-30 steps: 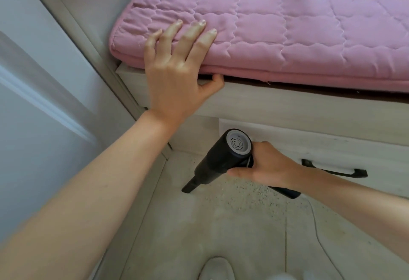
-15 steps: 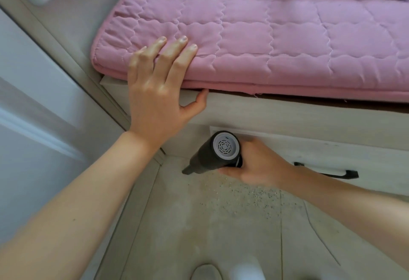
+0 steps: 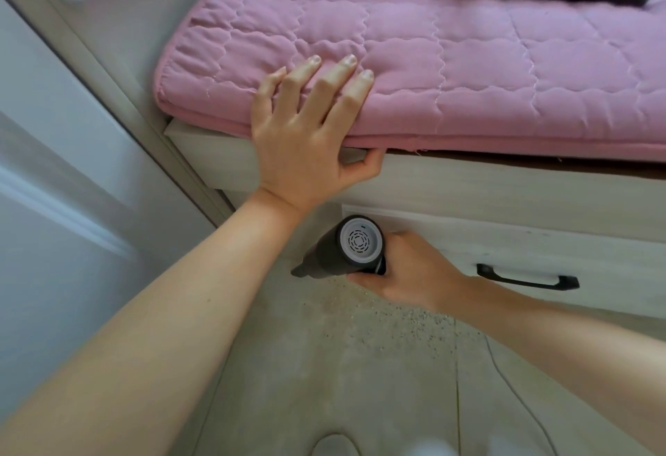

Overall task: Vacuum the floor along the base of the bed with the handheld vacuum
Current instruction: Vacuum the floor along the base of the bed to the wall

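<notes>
- Pushing the handheld vacuum [image 3: 340,254] deeper toward the corner, you have brought its nozzle from the open floor [image 3: 324,365] to right against the foot of the bed base [image 3: 504,196], just left of the drawer.
- Your right hand [image 3: 407,275] keeps its fingers wrapped round the vacuum's handle, low beside the drawer front [image 3: 540,250].
- Grit [image 3: 414,322] still speckles the floor along the bed base to the right of the nozzle, so most of the strip looks undone; whether the corner itself is clean is hard to tell, as the vacuum hides it.
- Your left hand [image 3: 306,131] stays flat on the pink mattress pad [image 3: 468,70] above the bed base, fingers spread, thumb hooked under its edge, bracing you.
</notes>
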### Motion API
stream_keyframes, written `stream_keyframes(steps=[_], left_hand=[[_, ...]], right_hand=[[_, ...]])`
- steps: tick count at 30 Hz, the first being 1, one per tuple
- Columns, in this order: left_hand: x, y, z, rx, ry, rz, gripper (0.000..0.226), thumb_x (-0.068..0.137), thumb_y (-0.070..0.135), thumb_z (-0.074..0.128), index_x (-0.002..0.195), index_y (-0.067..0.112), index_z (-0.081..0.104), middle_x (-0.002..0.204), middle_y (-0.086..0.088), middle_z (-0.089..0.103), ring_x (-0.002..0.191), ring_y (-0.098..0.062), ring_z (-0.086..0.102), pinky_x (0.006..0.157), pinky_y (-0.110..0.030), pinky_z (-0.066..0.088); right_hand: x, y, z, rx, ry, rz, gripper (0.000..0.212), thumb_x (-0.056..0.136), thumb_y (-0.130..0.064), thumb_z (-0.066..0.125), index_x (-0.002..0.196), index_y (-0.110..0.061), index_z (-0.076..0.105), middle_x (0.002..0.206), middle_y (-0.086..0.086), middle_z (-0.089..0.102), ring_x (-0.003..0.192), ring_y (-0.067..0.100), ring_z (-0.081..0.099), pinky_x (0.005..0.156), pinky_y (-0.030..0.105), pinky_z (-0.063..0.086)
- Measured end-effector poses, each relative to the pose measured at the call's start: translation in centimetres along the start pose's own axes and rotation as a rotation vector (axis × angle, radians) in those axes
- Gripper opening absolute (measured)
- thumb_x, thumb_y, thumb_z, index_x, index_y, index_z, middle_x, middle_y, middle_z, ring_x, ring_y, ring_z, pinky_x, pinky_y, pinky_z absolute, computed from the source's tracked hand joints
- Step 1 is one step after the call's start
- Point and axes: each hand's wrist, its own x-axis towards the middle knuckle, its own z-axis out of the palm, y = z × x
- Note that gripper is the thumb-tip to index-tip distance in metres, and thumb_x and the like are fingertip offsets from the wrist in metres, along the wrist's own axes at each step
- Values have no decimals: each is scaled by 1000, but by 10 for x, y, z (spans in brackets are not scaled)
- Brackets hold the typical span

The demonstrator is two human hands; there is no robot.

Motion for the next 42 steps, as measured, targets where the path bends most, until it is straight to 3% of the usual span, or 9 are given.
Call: stream_keyframes(steps=[9, 17, 26, 42], left_hand=[[-6, -3, 4, 65, 9, 36, 62, 86, 62, 52, 124, 17, 71, 129, -4, 67, 114, -35, 65, 99, -51, 46], [-7, -3, 8, 98, 33, 45, 65, 88, 65, 45, 126, 19, 70, 130, -3, 67, 114, -35, 65, 99, -51, 47], [-9, -3, 7, 110, 23, 34, 65, 87, 65, 49, 128, 20, 68, 131, -3, 66, 116, -34, 63, 100, -51, 46], [-9, -3, 7, 112, 40, 22, 63, 87, 65, 51, 128, 19, 69, 131, -3, 66, 117, -34, 64, 100, -51, 46]], right_hand=[[3, -3, -3, -23, 35, -9, 68, 75, -56, 62, 133, -27, 42, 122, -4, 62, 108, 21, 59, 88, 40, 51], [-8, 1, -17, -13, 55, -23, 64, 75, -50, 68, 130, -26, 46, 122, -5, 62, 109, 19, 59, 90, 38, 51], [-25, 3, -17, 9, 1, 25, 57, 72, -50, 70, 121, -28, 50, 97, -7, 68, 87, 16, 64, 76, 36, 55], [-45, -6, -23, 105, -115, 33, 46, 73, -44, 73, 113, -29, 55, 90, -11, 67, 82, 10, 63, 74, 34, 55]])
